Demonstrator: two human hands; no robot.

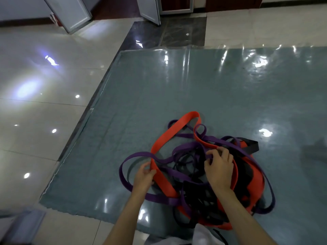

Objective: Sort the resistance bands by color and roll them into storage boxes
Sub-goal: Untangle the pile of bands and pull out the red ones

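Orange band pinched in left hand grip; right hand grip clenched on purple band; tangle on grey mat.

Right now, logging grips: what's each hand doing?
Left hand: closed, pinching the orange band.
Right hand: fingers curled on a purple band; firm grip can't be told.

We saw tangled bands on a mat, lower right of frame, bare floor at left, doors along the top.
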